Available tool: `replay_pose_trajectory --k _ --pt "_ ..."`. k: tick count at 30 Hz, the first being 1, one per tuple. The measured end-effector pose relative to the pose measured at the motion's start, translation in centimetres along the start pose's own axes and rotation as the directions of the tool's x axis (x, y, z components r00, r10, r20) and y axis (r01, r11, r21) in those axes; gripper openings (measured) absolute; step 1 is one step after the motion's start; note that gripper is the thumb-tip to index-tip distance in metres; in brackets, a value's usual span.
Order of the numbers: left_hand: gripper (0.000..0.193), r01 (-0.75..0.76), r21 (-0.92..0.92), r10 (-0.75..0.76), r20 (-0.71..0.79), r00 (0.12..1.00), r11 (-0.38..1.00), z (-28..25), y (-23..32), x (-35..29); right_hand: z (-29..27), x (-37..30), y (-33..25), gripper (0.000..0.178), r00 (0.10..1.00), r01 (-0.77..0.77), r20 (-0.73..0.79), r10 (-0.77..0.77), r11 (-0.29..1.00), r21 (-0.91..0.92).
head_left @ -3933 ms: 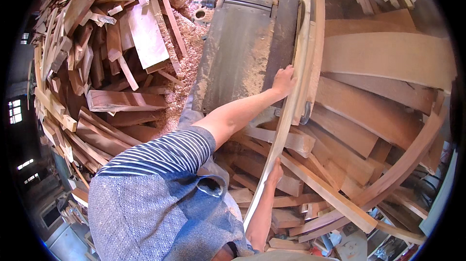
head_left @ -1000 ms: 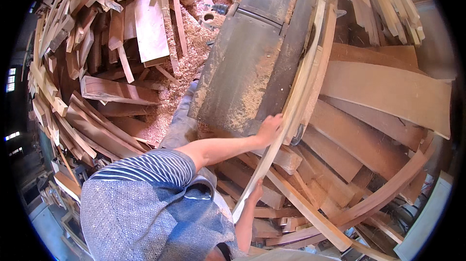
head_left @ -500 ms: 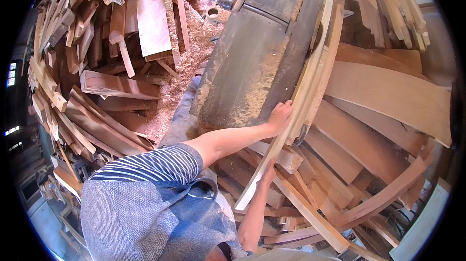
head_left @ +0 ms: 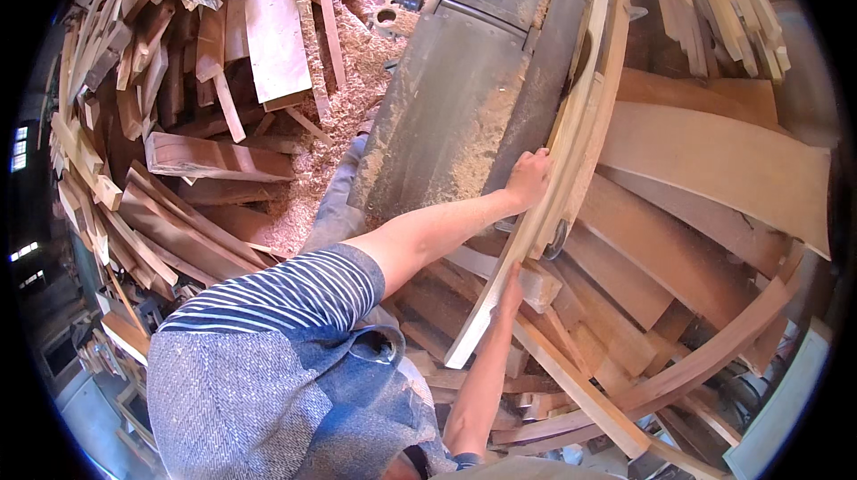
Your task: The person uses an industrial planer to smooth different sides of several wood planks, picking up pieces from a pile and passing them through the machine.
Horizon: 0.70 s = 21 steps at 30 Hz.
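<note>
A long, narrow wooden board [head_left: 513,252] lies on edge along the fence side of a metal jointer [head_left: 444,114], its near end jutting past the machine. My left hand [head_left: 529,178] presses against the board's left side about midway, its fingers curled over the upper edge. Closer to the near end, my right hand [head_left: 511,291] grips the same board from the right and below; most of its fingers are hidden behind the wood. Pale sawdust covers part of the jointer's table.
Piles of offcuts [head_left: 214,154] and wood shavings [head_left: 344,60] lie left of the machine. On the right, wide planks [head_left: 714,154] fan out beside a long curved strip [head_left: 714,359]. More strips [head_left: 714,7] lean at the far right.
The board has slid forward along the jointer, away from me and slightly right. Both my hands have moved forward with it.
</note>
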<state>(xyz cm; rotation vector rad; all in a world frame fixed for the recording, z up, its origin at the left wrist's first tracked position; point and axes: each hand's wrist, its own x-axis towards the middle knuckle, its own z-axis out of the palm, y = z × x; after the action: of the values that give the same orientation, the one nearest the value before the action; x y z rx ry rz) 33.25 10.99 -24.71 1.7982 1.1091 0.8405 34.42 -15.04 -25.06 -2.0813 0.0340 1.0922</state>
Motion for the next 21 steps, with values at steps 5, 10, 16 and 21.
replay_pose_trajectory --k 5,10,16,21 --pt "0.025 0.056 -0.031 -0.055 0.035 0.998 0.998 -0.3 -0.3 0.3 -1.2 -2.2 1.2 0.062 0.996 -0.079 0.052 0.076 0.995 0.066" --pt "0.025 0.038 -0.011 -0.038 -0.003 0.999 0.999 -0.4 0.0 0.3 -4.6 -9.0 12.7 0.060 0.996 -0.022 -0.084 0.029 0.997 0.081" --pt "0.022 0.030 -0.058 -0.030 0.000 1.000 0.998 0.1 -0.5 1.0 -5.0 -9.0 14.2 0.061 0.994 -0.014 -0.103 0.017 0.999 0.030" --pt "0.019 0.087 -0.071 -0.084 0.037 0.996 0.994 0.1 -0.8 0.7 -3.4 -8.1 10.2 0.061 0.993 -0.036 -0.106 0.043 0.997 0.069"
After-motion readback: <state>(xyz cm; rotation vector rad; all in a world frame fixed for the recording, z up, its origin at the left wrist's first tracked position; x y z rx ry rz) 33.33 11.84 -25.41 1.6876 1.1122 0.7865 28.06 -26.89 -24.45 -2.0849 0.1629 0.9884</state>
